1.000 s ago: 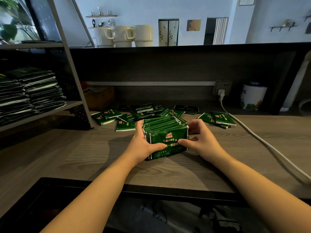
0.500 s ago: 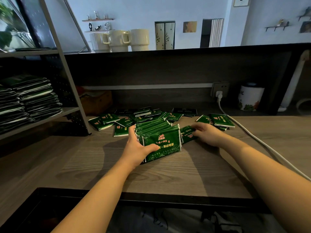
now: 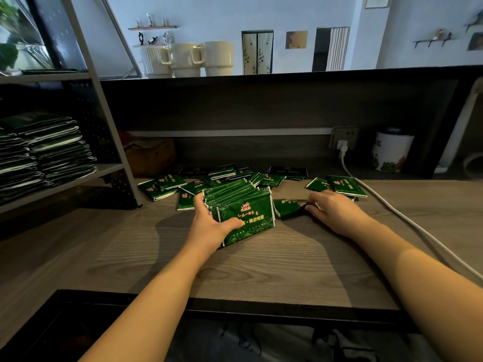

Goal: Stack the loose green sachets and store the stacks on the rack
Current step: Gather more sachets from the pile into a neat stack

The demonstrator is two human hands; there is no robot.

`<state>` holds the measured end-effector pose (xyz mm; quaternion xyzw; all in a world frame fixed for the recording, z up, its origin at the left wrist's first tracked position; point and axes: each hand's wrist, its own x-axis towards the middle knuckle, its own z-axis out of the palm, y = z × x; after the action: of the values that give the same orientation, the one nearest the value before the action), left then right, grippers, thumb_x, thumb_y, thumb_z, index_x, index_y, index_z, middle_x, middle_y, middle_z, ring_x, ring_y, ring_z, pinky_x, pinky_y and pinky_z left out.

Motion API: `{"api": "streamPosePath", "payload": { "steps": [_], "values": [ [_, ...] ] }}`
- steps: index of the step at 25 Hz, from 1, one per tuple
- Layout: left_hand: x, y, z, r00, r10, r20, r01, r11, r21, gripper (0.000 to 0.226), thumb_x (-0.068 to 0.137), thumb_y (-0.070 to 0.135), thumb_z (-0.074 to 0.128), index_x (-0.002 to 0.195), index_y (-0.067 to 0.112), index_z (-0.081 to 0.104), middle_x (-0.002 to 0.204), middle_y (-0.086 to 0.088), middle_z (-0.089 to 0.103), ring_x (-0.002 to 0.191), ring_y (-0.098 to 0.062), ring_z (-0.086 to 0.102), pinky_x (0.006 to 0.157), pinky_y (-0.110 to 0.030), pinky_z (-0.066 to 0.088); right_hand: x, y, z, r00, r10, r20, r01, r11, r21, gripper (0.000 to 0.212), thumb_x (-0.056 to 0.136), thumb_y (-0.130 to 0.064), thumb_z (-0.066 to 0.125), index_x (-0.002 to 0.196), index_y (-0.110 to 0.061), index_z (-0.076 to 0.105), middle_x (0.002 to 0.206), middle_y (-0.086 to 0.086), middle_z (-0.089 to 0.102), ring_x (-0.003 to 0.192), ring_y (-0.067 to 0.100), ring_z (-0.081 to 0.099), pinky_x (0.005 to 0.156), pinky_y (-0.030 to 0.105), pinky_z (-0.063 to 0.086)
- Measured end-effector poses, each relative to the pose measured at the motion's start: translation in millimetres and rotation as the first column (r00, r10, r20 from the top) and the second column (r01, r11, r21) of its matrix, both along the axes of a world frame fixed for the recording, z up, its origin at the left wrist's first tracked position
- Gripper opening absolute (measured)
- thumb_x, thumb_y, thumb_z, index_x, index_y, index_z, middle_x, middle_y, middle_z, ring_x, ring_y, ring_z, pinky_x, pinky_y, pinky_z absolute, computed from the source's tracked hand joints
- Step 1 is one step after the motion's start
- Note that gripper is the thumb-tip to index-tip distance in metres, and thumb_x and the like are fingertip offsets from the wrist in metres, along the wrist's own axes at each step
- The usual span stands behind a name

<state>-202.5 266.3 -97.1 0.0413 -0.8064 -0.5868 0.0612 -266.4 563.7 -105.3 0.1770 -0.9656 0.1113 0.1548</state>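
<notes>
3 cream mugs [image 3: 187,58] on the ledge, white cable [image 3: 407,220], floral canister [image 3: 390,151].

1. Hands: two, the left hand [image 3: 209,226] and the right hand [image 3: 332,212].
2. Gathered bundle of sachets [image 3: 243,207]: one; individual count not determinable.
3. Loose sachets [image 3: 162,185] on the table [image 3: 261,267]: over ten, overlapping; exact count not determinable.
4. Sachet stacks [image 3: 52,150] on the rack [image 3: 104,121]: at least two.
5. Mugs [image 3: 218,58]: three.
6. Canister [image 3: 390,152]: one.
7. White cable [image 3: 407,220]: one.
</notes>
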Motion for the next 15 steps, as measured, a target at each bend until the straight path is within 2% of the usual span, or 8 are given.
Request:
{"api": "streamPosePath", "payload": {
  "steps": [3, 5, 7, 9, 10, 12, 14, 15],
  "values": [
    [1, 0, 1, 0.999, -0.04, 0.021, 0.041, 0.999, -0.007, 0.112, 0.078, 0.021, 0.084, 0.155, 0.029, 0.004, 0.161, -0.011, 0.023, 0.146, -0.03, 0.027, 0.112, -0.041, 0.029, 5, 3, 2, 0.999, -0.033, -0.007, 0.032, 0.985, -0.167, 0.023, 0.093, -0.022, 0.064, 0.114, -0.016, 0.056, 0.1, 0.005, 0.067, 0.091, 0.024, 0.062, 0.079, 0.038, 0.051],
    [1, 0, -1, 0.998, -0.065, 0.022, 0.065, 0.998, -0.006, 0.113, 0.075, 0.022, 0.086, 0.155, 0.03, 0.007, 0.159, -0.01, 0.029, 0.143, -0.029, 0.031, 0.112, -0.04, 0.03, 5, 5, 1, 0.997, -0.03, 0.07, 0.037, 0.993, -0.11, 0.035, 0.089, -0.016, 0.066, 0.122, -0.019, 0.056, 0.106, 0.003, 0.064, 0.094, 0.018, 0.058, 0.082, 0.033, 0.05],
    [1, -1, -2, 0.997, -0.071, 0.016, 0.071, 0.997, -0.015, 0.114, 0.072, 0.024, 0.088, 0.154, 0.03, 0.009, 0.156, -0.007, 0.035, 0.14, -0.027, 0.036, 0.113, -0.042, 0.031, 2, 3, -2, 0.997, -0.043, 0.072, 0.05, 0.993, -0.105, 0.033, 0.088, -0.014, 0.068, 0.119, -0.018, 0.062, 0.106, 0.002, 0.062, 0.097, 0.016, 0.056, 0.083, 0.028, 0.046],
    [0, -2, -3, 0.997, -0.073, 0.015, 0.073, 0.997, -0.025, 0.115, 0.07, 0.026, 0.089, 0.154, 0.031, 0.01, 0.154, -0.006, 0.037, 0.139, -0.026, 0.038, 0.115, -0.044, 0.033, 4, -4, 3, 0.994, -0.107, 0.0, 0.1, 0.928, -0.359, 0.017, 0.088, -0.013, 0.068, 0.105, -0.014, 0.069, 0.098, 0.002, 0.065, 0.095, 0.021, 0.06, 0.082, 0.032, 0.048],
    [-1, -2, -3, 0.997, -0.08, 0.014, 0.08, 0.996, -0.023, 0.116, 0.07, 0.027, 0.089, 0.154, 0.032, 0.009, 0.155, -0.006, 0.035, 0.14, -0.027, 0.037, 0.116, -0.045, 0.032, 6, -7, 10, 0.988, -0.156, 0.003, 0.13, 0.815, -0.565, 0.009, 0.09, -0.014, 0.067, 0.098, -0.013, 0.07, 0.094, 0.003, 0.067, 0.092, 0.022, 0.063, 0.081, 0.035, 0.051],
    [-2, -2, -3, 0.996, -0.089, 0.012, 0.089, 0.996, -0.023, 0.116, 0.071, 0.028, 0.089, 0.155, 0.031, 0.009, 0.156, -0.005, 0.034, 0.141, -0.026, 0.034, 0.116, -0.044, 0.031, 13, -13, 25, 0.984, -0.171, 0.056, 0.131, 0.469, -0.874, 0.008, 0.093, -0.015, 0.063, 0.088, -0.017, 0.068, 0.088, 0.003, 0.068, 0.085, 0.019, 0.065, 0.075, 0.036, 0.054],
    [-3, -2, -5, 0.996, -0.092, 0.011, 0.093, 0.995, -0.023, 0.114, 0.07, 0.028, 0.089, 0.154, 0.03, 0.012, 0.15, -0.001, 0.039, 0.14, -0.025, 0.036, 0.114, -0.043, 0.031, 25, -21, 39, 0.995, -0.044, 0.087, 0.09, 0.086, -0.992, 0.017, 0.093, -0.007, 0.057, 0.084, -0.019, 0.065, 0.089, 0.004, 0.068, 0.087, 0.021, 0.065, 0.075, 0.036, 0.053],
    [-3, -2, -5, 0.995, -0.098, 0.01, 0.098, 0.995, -0.026, 0.115, 0.068, 0.031, 0.09, 0.153, 0.031, 0.013, 0.148, 0.0, 0.042, 0.139, -0.024, 0.038, 0.115, -0.044, 0.032, 32, -25, 42, 0.993, 0.066, 0.096, 0.1, -0.061, -0.993, 0.019, 0.092, -0.003, 0.054, 0.085, -0.017, 0.064, 0.092, 0.005, 0.067, 0.088, 0.022, 0.065, 0.075, 0.037, 0.052]
  ]
}}
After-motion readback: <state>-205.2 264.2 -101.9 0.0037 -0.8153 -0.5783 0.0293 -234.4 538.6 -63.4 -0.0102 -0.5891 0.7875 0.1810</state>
